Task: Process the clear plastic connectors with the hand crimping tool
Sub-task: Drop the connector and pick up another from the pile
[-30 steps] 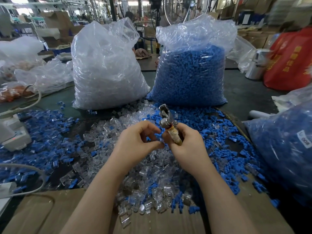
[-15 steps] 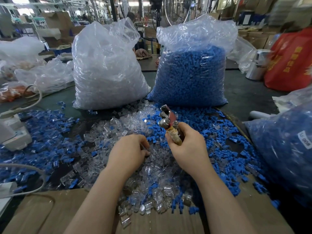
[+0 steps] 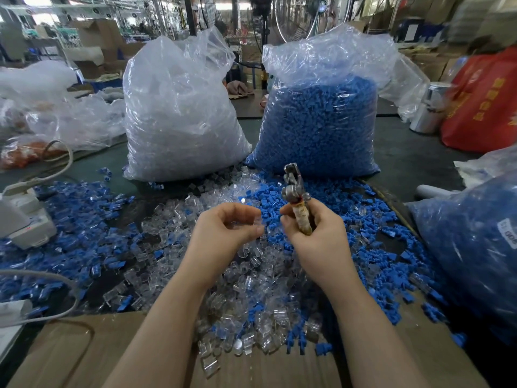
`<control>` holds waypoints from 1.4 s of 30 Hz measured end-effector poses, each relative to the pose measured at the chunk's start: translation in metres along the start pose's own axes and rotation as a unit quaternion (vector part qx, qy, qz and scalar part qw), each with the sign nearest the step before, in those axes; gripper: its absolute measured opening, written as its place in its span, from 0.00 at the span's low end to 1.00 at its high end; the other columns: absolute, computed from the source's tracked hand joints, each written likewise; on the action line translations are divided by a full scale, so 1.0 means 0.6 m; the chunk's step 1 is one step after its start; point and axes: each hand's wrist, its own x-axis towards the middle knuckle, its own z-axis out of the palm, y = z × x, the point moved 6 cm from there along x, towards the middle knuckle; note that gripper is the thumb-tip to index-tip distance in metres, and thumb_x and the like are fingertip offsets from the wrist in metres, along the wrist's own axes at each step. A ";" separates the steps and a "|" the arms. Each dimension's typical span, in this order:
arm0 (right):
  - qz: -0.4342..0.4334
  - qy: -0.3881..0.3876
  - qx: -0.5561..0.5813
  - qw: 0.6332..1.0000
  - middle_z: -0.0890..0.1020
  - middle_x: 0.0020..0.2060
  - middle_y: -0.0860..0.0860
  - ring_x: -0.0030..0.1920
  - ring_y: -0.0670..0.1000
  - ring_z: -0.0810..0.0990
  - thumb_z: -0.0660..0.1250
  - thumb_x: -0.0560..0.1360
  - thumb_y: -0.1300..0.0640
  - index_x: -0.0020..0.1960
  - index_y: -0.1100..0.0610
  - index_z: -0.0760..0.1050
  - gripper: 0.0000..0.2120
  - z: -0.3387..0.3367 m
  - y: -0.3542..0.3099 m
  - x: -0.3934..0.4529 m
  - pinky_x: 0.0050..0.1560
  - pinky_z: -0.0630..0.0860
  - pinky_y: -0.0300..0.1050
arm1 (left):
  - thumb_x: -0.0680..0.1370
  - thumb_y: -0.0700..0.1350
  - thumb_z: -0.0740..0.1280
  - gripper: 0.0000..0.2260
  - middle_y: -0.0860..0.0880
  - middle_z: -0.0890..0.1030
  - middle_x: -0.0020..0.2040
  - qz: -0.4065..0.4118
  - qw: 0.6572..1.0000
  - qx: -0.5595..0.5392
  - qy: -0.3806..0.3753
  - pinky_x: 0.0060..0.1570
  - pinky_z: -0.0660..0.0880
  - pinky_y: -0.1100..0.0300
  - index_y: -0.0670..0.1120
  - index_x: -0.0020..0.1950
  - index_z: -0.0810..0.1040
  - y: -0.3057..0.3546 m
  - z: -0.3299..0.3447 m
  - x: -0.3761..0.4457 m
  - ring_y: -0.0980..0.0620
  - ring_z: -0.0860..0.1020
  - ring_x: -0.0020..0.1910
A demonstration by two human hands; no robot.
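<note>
Head view: the right hand [image 3: 316, 236] grips the crimping tool [image 3: 296, 200] by its wrapped handle, with the metal head upright above the fingers. Whether the tool's head is open or closed is hard to make out. The left hand [image 3: 223, 233] is raised just beside it, fingers curled around a clear connector [image 3: 253, 222], which is barely visible against the skin. Below both hands, loose clear connectors [image 3: 251, 298] and blue parts [image 3: 361, 219] cover the counter [image 3: 405, 158]. The forearms hide part of the pile. A clear-filled bag [image 3: 179, 113] and a blue-filled bag [image 3: 319, 119] stand behind.
</note>
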 end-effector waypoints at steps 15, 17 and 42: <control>-0.007 -0.006 0.035 0.999 0.81 0.41 0.47 0.43 0.51 0.80 0.71 0.75 0.61 0.46 0.52 0.77 0.06 0.004 -0.003 0.000 0.45 0.78 0.45 | 0.66 0.35 0.80 0.11 0.47 0.85 0.39 0.041 0.999 0.008 0.017 0.36 0.79 0.61 0.46 0.42 0.82 0.016 0.005 -0.002 0.49 0.84 0.39; -0.005 -0.010 0.027 1.000 0.81 0.41 0.47 0.43 0.52 0.80 0.71 0.75 0.61 0.46 0.52 0.77 0.06 0.005 -0.004 0.000 0.45 0.78 0.48 | 0.65 0.35 0.80 0.12 0.47 0.85 0.38 0.046 0.999 0.013 0.014 0.37 0.81 0.59 0.46 0.42 0.81 0.019 0.009 -0.003 0.50 0.84 0.38; -0.031 -0.018 -0.008 0.999 0.79 0.33 0.36 0.33 0.38 0.76 0.72 0.74 0.62 0.42 0.44 0.72 0.15 0.004 -0.020 -0.004 0.33 0.70 0.31 | 0.70 0.31 0.76 0.15 0.52 0.85 0.40 0.116 0.993 0.028 0.022 0.38 0.78 0.66 0.51 0.45 0.82 0.037 0.021 -0.014 0.56 0.85 0.38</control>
